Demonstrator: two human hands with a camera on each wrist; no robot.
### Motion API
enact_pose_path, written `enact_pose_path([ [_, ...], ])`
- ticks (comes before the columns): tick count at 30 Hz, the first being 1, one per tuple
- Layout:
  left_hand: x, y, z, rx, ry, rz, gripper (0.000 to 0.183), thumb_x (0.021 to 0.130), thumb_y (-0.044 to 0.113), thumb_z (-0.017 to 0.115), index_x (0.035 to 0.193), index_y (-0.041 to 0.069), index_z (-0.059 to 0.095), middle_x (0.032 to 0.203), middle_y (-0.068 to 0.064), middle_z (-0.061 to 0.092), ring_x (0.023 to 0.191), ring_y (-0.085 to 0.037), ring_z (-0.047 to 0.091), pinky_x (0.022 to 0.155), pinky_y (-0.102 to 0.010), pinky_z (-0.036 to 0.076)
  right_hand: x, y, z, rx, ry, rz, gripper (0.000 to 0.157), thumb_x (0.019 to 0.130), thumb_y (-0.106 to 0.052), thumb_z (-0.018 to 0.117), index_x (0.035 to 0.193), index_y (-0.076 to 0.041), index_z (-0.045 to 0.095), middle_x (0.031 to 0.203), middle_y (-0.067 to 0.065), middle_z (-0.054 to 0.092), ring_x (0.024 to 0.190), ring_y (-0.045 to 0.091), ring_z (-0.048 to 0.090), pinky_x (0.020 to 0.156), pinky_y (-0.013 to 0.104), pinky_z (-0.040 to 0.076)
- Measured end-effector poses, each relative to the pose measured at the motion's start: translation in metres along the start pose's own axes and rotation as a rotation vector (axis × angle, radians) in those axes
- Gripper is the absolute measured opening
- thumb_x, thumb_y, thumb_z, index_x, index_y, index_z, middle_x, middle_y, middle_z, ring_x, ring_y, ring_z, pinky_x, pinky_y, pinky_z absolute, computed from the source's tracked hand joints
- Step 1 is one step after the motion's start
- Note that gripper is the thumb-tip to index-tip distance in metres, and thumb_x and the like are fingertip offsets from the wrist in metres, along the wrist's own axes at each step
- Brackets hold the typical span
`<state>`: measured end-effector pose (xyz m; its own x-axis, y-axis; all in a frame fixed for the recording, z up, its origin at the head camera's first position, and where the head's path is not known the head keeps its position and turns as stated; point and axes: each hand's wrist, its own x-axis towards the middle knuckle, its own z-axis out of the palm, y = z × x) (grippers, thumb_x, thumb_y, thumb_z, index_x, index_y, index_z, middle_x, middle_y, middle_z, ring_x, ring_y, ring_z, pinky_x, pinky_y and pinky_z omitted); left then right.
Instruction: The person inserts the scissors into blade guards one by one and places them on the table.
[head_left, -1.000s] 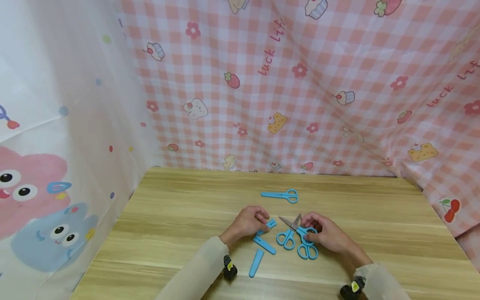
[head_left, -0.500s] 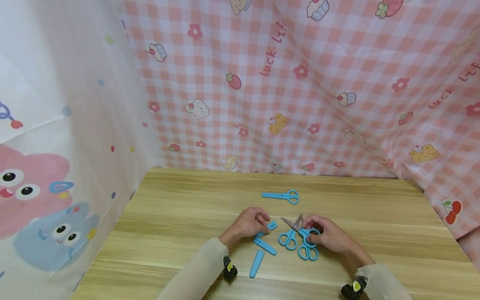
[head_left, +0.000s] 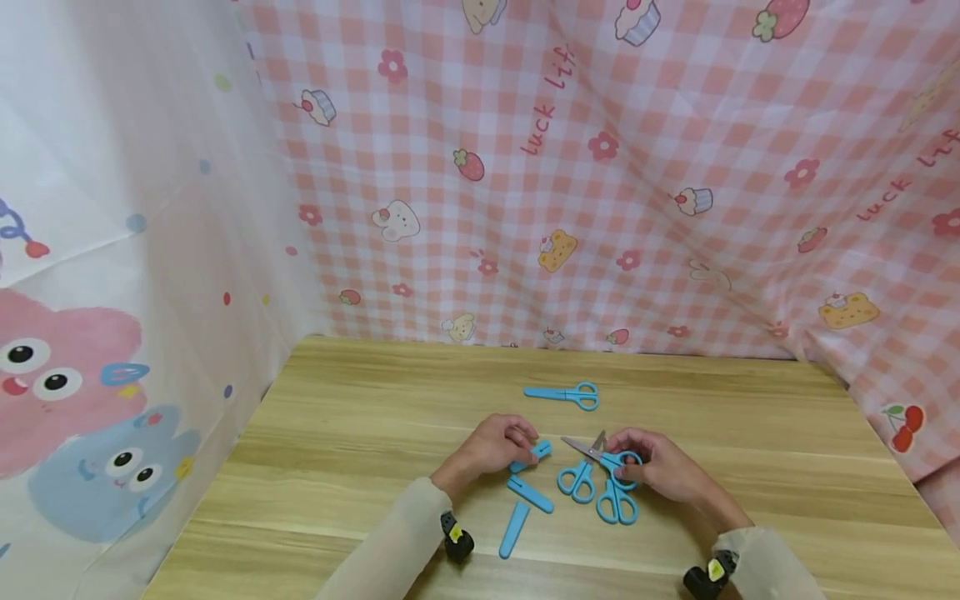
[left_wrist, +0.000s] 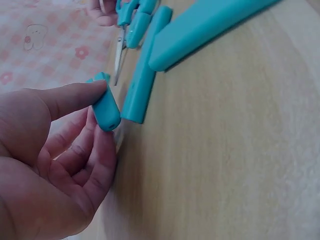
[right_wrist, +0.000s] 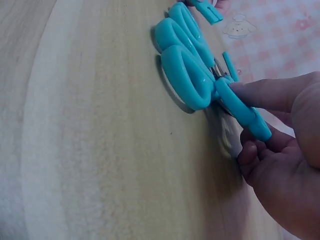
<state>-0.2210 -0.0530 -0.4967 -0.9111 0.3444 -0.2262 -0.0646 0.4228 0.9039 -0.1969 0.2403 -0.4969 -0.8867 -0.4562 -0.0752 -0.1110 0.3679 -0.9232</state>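
Observation:
My left hand (head_left: 498, 443) pinches a blue scissors sheath (left_wrist: 106, 110) between thumb and fingers, its slotted end facing right. My right hand (head_left: 662, 468) holds a pair of blue-handled scissors (right_wrist: 239, 106) by the finger loops. Their bare metal blades point left toward the sheath, a short distance away from it. Right by that hand, a second pair of scissors (head_left: 576, 482) and a third pair (head_left: 618, 504) lie on the table, their handles close together. A bare blade of one of these shows behind the held pair.
Two loose blue items lie below the left hand: a sheath (head_left: 530, 493) and another sheath (head_left: 513, 530). Farther back rests a pair of scissors (head_left: 562, 394) with its blades covered. The wooden table (head_left: 360, 400) ends at a pink checked cloth (head_left: 420, 275).
The right hand has shifted the held scissors slightly to the right over the other pairs. The left hand keeps its pinch on the sheath, almost unmoved.

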Motion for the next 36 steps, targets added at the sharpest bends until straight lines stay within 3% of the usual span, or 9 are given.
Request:
enact_pose_path([
  [9, -0.003, -0.002, -0.005, -0.056, -0.008, -0.009, 0.021, 0.08, 0.002, 0.079, 0.098, 0.009, 0.069, 0.085, -0.002, 0.067, 0.078, -0.015, 0.062, 0.069, -0.026, 0.048, 0.001, 0.0, 0.003, -0.027, 0.062, 0.08, 0.021, 0.086, 0.0, 0.07, 0.106, 0.004, 0.062, 0.095, 0.013, 0.063, 0.086, 0.018, 0.056, 0.073, 0.024, 0.048],
  [17, -0.013, 0.0, -0.012, -0.066, -0.07, 0.063, 0.023, 0.082, 0.004, 0.078, 0.103, 0.008, 0.069, 0.089, -0.003, 0.068, 0.08, -0.015, 0.062, 0.068, -0.027, 0.049, 0.0, -0.002, 0.004, -0.056, 0.126, 0.101, 0.016, 0.088, 0.0, 0.068, 0.103, 0.001, 0.061, 0.091, 0.009, 0.061, 0.084, 0.017, 0.055, 0.072, 0.025, 0.046],
  [28, -0.022, 0.003, -0.021, -0.093, -0.083, 0.081, 0.024, 0.085, 0.007, 0.077, 0.107, 0.013, 0.069, 0.093, -0.003, 0.066, 0.082, -0.017, 0.062, 0.07, -0.029, 0.049, -0.006, -0.008, 0.0, -0.041, 0.188, 0.094, 0.021, 0.091, -0.013, 0.07, 0.106, -0.001, 0.062, 0.092, 0.009, 0.061, 0.08, 0.016, 0.053, 0.071, 0.026, 0.045],
  [36, -0.03, 0.007, -0.023, -0.103, -0.096, 0.134, 0.024, 0.087, 0.001, 0.071, 0.11, 0.006, 0.067, 0.093, -0.007, 0.067, 0.081, -0.018, 0.066, 0.074, -0.028, 0.053, -0.011, -0.018, -0.002, 0.026, 0.206, 0.093, 0.024, 0.093, -0.012, 0.068, 0.111, 0.002, 0.062, 0.097, 0.011, 0.066, 0.08, 0.015, 0.054, 0.067, 0.027, 0.047],
])
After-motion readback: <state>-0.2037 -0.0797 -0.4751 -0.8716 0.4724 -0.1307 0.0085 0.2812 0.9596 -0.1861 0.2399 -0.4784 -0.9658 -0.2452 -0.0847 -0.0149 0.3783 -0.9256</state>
